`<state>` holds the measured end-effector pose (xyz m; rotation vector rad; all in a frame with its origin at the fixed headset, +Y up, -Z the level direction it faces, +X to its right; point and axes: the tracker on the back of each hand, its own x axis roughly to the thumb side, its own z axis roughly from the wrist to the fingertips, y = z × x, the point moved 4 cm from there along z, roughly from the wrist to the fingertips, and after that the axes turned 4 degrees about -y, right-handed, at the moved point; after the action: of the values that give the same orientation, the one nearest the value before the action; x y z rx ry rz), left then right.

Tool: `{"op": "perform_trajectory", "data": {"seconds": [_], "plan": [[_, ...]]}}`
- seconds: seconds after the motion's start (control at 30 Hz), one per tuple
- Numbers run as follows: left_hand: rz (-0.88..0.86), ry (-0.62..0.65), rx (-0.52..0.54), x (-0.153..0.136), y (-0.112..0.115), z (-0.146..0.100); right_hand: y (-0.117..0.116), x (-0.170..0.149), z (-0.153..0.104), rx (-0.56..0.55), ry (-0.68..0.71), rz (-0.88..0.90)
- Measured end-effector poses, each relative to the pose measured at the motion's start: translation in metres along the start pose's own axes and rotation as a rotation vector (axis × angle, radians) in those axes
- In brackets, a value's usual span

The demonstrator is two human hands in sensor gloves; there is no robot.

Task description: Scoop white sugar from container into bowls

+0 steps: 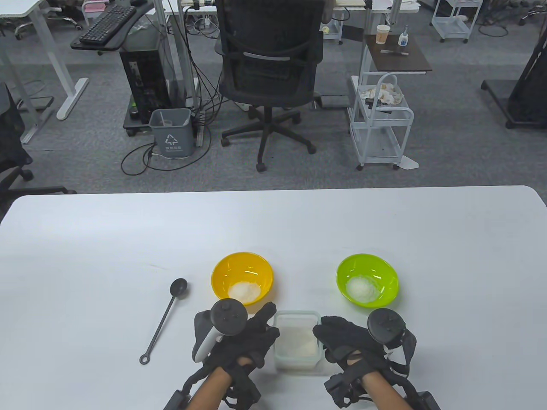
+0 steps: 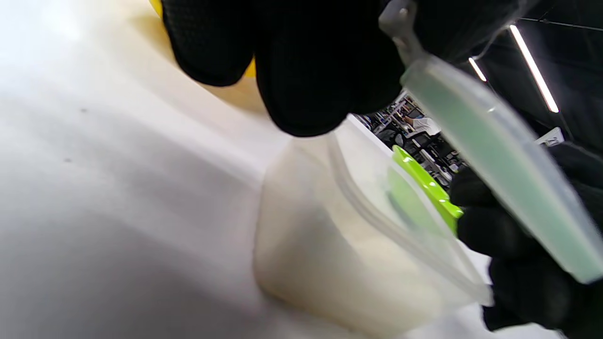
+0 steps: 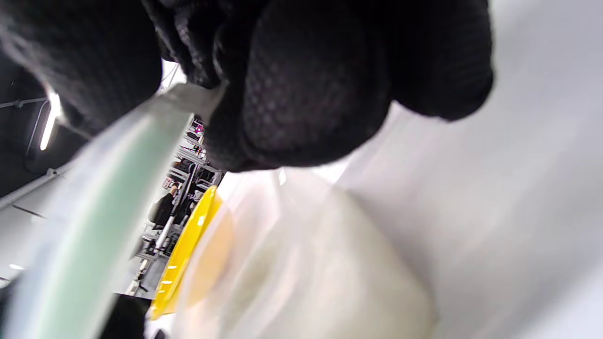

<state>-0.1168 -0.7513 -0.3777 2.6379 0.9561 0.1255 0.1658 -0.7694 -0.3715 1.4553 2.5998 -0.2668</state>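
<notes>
Sugar is already sitting in both bowls beyond the container (image 1: 297, 339); my left hand (image 1: 243, 337) and right hand (image 1: 346, 341) are gripping its lid (image 2: 499, 165), apparently closing up.

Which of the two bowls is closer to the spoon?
The yellow bowl. It sits just right of the spoon, while the green bowl lies farther right, beyond the sugar container.

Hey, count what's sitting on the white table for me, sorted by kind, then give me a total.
Bowls: 2, yellow bowl and green bowl, each with sugar in it
Sugar containers: 1, clear container, between the left hand and right hand
Lids: 1, lid, held over the container
Spoons: 1, black spoon
Total: 5
</notes>
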Motion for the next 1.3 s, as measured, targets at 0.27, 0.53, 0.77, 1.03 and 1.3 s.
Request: {"op": "perform_trajectory", "data": {"seconds": [0.27,0.53,0.77,1.03,1.3], "plan": [[0.091,-0.078,0.038,-0.004,0.002,0.007,-0.003,-0.001,0.003,-0.007,-0.018,-0.064],[0.14,-0.116,0.018,-0.008,0.008,0.013,-0.005,0.002,0.004,-0.026,-0.02,-0.158],[0.127,-0.122,0.008,-0.009,0.009,0.013,-0.008,0.002,0.004,0.017,-0.037,-0.138],[0.107,-0.141,0.002,-0.013,0.01,0.013,-0.009,0.0,0.002,0.043,-0.059,-0.129],[0.354,-0.11,0.184,0.005,0.006,0.001,-0.007,0.028,-0.015,-0.127,0.122,-0.464]]}}
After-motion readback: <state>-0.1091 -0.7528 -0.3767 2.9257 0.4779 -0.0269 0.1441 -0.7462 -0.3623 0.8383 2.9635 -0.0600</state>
